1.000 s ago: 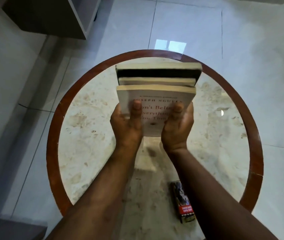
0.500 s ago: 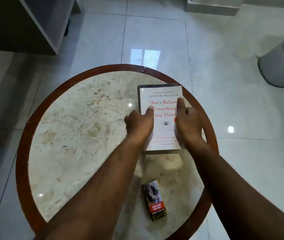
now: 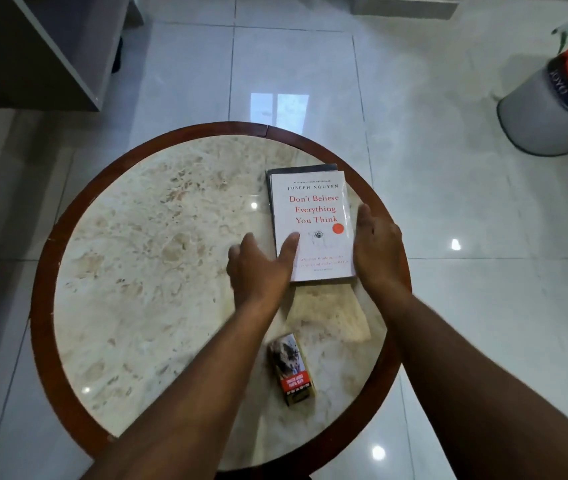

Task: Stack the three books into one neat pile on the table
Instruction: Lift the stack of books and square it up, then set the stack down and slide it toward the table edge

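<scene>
A pile of books lies flat on the right side of the round marble table (image 3: 144,258). On top is a white book (image 3: 313,209) with red title lettering. A dark book (image 3: 305,168) pokes out under it at the far and left edges; any third book is hidden. My left hand (image 3: 261,265) rests at the pile's near left corner, fingers apart, the thumb lying on the white cover. My right hand (image 3: 376,247) stands flat along the pile's right edge, fingers straight, gripping nothing.
A small printed pack (image 3: 291,368) lies on the table near me, below the pile. The table has a brown wooden rim (image 3: 42,296). On the tiled floor stand a grey bin (image 3: 549,112) at the far right and a dark cabinet (image 3: 43,46) at the far left.
The pile, held upright in both hands a second ago, now lies flat on the table. Both hands have let go and slid off the cover to the pile's sides.
</scene>
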A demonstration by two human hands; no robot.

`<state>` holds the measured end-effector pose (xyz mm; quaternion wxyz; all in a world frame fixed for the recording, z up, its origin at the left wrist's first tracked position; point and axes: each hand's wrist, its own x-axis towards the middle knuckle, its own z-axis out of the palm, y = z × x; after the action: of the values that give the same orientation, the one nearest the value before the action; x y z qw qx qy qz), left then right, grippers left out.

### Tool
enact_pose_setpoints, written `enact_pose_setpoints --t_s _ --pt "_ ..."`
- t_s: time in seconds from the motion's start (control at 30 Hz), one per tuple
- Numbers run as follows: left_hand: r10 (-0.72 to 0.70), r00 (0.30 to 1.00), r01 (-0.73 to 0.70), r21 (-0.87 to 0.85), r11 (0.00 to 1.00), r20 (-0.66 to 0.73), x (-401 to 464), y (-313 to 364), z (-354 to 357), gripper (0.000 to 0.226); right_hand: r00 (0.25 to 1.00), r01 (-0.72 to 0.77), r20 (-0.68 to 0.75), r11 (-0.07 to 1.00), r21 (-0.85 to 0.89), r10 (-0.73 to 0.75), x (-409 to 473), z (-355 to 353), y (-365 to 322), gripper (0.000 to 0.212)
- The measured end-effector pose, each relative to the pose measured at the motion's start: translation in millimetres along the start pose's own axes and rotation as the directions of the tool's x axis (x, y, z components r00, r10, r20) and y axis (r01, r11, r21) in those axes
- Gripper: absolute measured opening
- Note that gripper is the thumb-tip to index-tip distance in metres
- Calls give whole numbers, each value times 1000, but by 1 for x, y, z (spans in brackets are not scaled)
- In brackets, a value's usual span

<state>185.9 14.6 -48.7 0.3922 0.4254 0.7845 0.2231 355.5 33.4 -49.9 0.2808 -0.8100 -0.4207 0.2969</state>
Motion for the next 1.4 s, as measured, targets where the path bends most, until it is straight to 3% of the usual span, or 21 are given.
enact_pose_setpoints --t_s 0.1,0.17,0.27,0.37,0.53,0.63,0.83,0.97,1.4 --pt "87 988 -77 -88 993 125 -62 -47 -15 114 984 176 12 980 -95 -176 -57 -13 46 61" --pt "198 948 -217 49 975 251 -91 -78 -23 125 946 316 163 912 -260 -281 -95 -16 83 69" --pt "358 850 -495 358 791 386 -104 -103 -29 129 871 490 298 746 -452 -392 -129 -9 123 80" --pt "432 796 -605 525 599 424 -101 -108 -29 114 858 513 351 666 -542 -375 -143 -3 132 93" --pt "420 824 -566 535 627 379 -81 -118 -57 105 816 575 466 571 -586 -342 -151 5 122 103" --pt "392 855 -518 569 639 339 -49 -134 -101 105 809 578 496 577 -576 -315 -168 28 107 104" --pt "274 907 -420 644 639 319 27 -136 -171 111 865 495 422 610 -619 -273 -181 47 97 111" --pt "237 926 -377 660 650 295 60 -134 -199 111 863 501 413 603 -620 -292 -182 57 94 113" --pt "209 924 -376 660 651 320 77 -130 -205 114 865 499 399 595 -630 -303 -181 61 92 113"
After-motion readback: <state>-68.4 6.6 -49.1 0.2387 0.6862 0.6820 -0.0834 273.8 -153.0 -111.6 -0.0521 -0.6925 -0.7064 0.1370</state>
